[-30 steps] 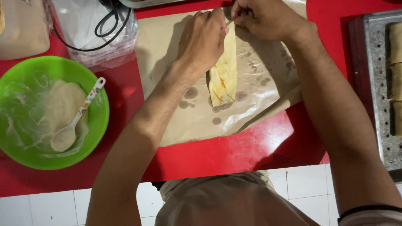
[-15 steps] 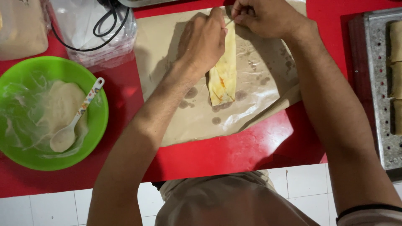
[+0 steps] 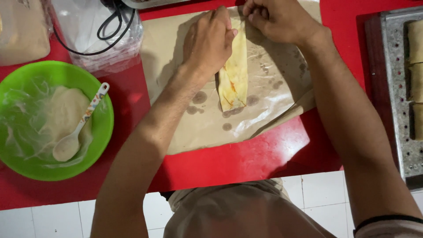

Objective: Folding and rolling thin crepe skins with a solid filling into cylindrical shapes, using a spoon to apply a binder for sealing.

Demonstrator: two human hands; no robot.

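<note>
Hands are working one long yellowish roll (image 3: 234, 77) lying lengthwise on a sheet of brown paper (image 3: 273, 119), roll sitting mid-sheet, its near end folded shut and showing orange filling through the thin wrapper. Left hand (image 3: 209, 42) is lying flat along the roll's left edge, fingers curled over and pressing on it, likely pinning it so it is not unrolling. Right hand (image 3: 275, 20) is bunched at the far end of the roll, fingertips pinching the wrapper there, seemingly tucking or sealing that end; exact grip is partly hidden by the knuckles. Paper is carrying dark greasy spots near the roll, looks like it is serving as a liner keeping oil off the surface. Green bowl (image 3: 94, 145) is sitting well to the left, holding pale paste under crinkled plastic film, with a white patterned spoon (image 3: 81, 128) resting in it, handle pointing toward the paper, within reach of the left arm. Metal tray (image 3: 396, 110) is standing at the right edge holding several similar pale rolls (image 3: 416, 83) in a row. Clear plastic bag (image 3: 94, 39) with a black cable (image 3: 112, 31) over it is lying behind the bowl. Worktop (image 3: 246, 163) is glossy red; white tiled floor (image 3: 317, 194) is showing below its near edge
</note>
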